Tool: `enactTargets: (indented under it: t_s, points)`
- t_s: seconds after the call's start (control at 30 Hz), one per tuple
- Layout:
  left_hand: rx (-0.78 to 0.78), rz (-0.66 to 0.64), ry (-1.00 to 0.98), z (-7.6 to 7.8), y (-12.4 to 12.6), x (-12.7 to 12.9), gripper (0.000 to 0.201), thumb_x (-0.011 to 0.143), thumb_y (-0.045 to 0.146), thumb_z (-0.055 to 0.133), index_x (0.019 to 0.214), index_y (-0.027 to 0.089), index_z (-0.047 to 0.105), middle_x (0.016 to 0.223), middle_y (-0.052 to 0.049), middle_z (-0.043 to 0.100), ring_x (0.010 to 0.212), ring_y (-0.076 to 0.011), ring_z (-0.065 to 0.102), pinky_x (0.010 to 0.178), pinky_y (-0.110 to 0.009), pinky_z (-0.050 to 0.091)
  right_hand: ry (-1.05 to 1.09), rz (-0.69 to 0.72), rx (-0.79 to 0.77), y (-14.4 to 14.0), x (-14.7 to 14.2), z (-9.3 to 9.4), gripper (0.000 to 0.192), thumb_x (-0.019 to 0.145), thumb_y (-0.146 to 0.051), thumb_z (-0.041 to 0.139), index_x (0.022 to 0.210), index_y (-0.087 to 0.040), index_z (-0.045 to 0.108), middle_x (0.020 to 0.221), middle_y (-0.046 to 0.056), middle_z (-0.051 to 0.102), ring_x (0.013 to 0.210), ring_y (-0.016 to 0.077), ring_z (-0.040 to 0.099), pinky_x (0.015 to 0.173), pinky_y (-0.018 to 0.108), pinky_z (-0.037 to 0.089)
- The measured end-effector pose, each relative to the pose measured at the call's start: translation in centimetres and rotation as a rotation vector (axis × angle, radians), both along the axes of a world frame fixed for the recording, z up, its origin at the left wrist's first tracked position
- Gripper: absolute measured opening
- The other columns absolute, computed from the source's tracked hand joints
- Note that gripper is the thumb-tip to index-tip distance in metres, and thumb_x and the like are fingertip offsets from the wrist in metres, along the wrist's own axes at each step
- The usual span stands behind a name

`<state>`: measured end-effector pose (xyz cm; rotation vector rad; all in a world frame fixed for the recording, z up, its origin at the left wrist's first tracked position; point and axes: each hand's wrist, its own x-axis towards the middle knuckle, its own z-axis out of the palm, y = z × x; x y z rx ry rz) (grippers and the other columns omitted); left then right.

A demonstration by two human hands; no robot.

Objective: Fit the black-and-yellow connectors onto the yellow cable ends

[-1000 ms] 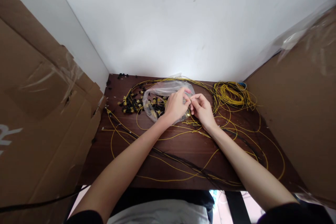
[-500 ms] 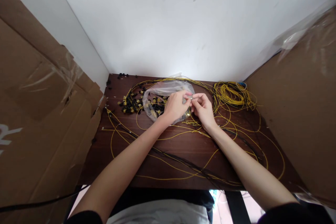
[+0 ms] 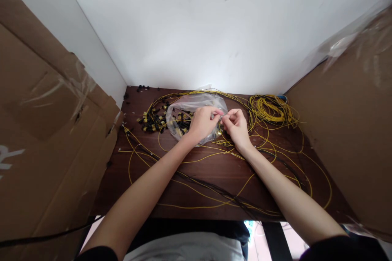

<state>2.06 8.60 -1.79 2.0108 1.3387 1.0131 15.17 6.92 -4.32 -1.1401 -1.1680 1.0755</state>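
Observation:
My left hand (image 3: 203,122) and my right hand (image 3: 236,127) meet above the right side of a clear plastic bag (image 3: 174,130). Both are closed in a pinch, fingertips nearly touching. Between them is something small, too tiny and covered to name. Black and yellow connectors (image 3: 153,122) lie in the bag and in a pile to its left. Just under my right hand, a bunch of yellow wire ends (image 3: 223,143) rests on the brown table (image 3: 208,171).
A coil of yellow wire (image 3: 269,110) sits at the back right. Loose yellow wires and a black cable bundle (image 3: 211,185) cross the table. Cardboard stands on the left (image 3: 45,130) and right (image 3: 352,130), with a white wall (image 3: 214,28) behind.
My fingertips have drawn slightly closer together, and the small pale piece seen between them is now mostly covered. The wires and bag have stayed where they were.

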Motion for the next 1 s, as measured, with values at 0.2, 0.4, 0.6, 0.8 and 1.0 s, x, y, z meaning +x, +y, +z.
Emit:
enactTargets:
  t_s: [0.2, 0.4, 0.6, 0.8, 1.0]
  points:
    - [-0.015, 0.026, -0.05, 0.1, -0.1, 0.1, 0.02, 0.075, 0.014, 0.057, 0.088, 0.016, 0.073, 0.065, -0.001, 0.065, 0.056, -0.0115, 0.052, 0.06, -0.023, 0.041, -0.036, 0.032, 0.061, 0.1, 0.0, -0.4, 0.028, 0.071, -0.032, 0.063, 0.081, -0.023, 0.037, 0.063, -0.005, 0.056, 0.052, 0.0097, 0.05, 0.047, 0.021, 0.033]
    - [-0.006, 0.04, -0.082, 0.3, -0.2, 0.0, 0.019, 0.076, 0.013, 0.057, 0.088, 0.016, 0.071, 0.074, -0.002, 0.069, 0.057, -0.0109, 0.054, 0.061, -0.024, 0.043, -0.096, 0.018, 0.111, 0.0, 0.2, -0.3, 0.023, 0.075, -0.029, 0.061, 0.084, -0.023, 0.041, 0.064, -0.004, 0.056, 0.056, 0.0123, 0.053, 0.052, 0.024, 0.038]
    - [0.059, 0.11, -0.139, 1.8, -0.5, -0.6, 0.024, 0.077, 0.011, 0.057, 0.099, 0.016, 0.067, 0.084, -0.003, 0.072, 0.066, -0.0119, 0.059, 0.071, -0.026, 0.046, -0.393, -0.131, 0.238, -0.5, 0.5, 0.6, 0.004, 0.082, -0.025, 0.053, 0.083, -0.021, 0.053, 0.078, 0.002, 0.059, 0.07, 0.0155, 0.055, 0.065, 0.029, 0.042]
    - [0.042, 0.033, -0.166, 3.4, -0.9, -1.6, 0.023, 0.077, 0.011, 0.059, 0.099, 0.015, 0.064, 0.079, -0.003, 0.071, 0.07, -0.0121, 0.063, 0.067, -0.024, 0.047, -0.465, -0.223, 0.42, -1.1, 0.2, 1.5, 0.014, 0.084, -0.023, 0.05, 0.096, -0.021, 0.057, 0.089, 0.004, 0.058, 0.079, 0.0169, 0.053, 0.072, 0.031, 0.043]
    - [0.061, -0.105, -0.133, 4.0, -1.4, -1.9, 0.032, 0.074, 0.007, 0.058, 0.105, 0.015, 0.061, 0.076, -0.002, 0.07, 0.071, -0.0131, 0.064, 0.07, -0.026, 0.048, -0.643, -0.218, 0.519, -1.3, 0.3, 1.9, 0.015, 0.08, -0.022, 0.056, 0.093, -0.022, 0.063, 0.085, 0.002, 0.058, 0.084, 0.0189, 0.052, 0.079, 0.037, 0.041]
